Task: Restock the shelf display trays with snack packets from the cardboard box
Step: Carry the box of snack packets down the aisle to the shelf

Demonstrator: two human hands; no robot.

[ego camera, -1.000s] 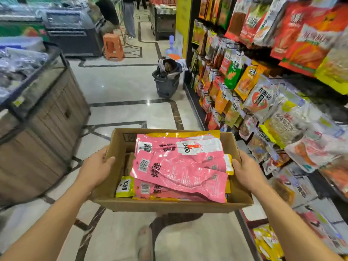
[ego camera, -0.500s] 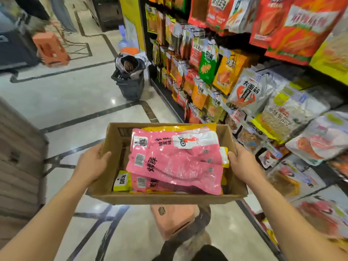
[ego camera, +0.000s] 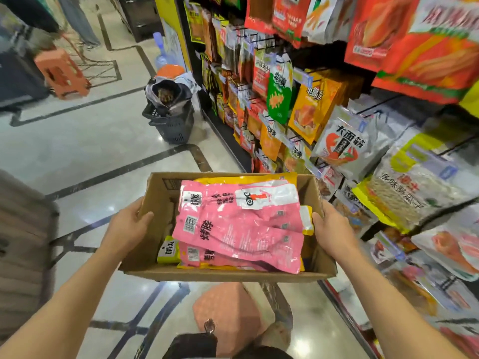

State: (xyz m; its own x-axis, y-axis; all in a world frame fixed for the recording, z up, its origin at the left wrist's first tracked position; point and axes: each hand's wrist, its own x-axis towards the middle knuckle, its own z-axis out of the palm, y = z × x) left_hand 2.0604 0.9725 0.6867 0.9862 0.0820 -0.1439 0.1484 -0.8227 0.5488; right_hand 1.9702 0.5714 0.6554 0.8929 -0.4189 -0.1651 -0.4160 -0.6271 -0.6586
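Both hands gripping cardboard box [ego camera: 225,274] at mid-frame: left hand [ego camera: 127,226] curled over left wall, right hand [ego camera: 330,229] over right wall; pink snack packets [ego camera: 241,229] lying inside, shelf [ego camera: 363,141] at right.

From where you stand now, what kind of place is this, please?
Most likely a supermarket or grocery shop aisle. On the right hang dense rows of snack packets, a dark shopping basket stands on the tiled floor, and the left hand and right hand hold a cardboard box of pink packets.
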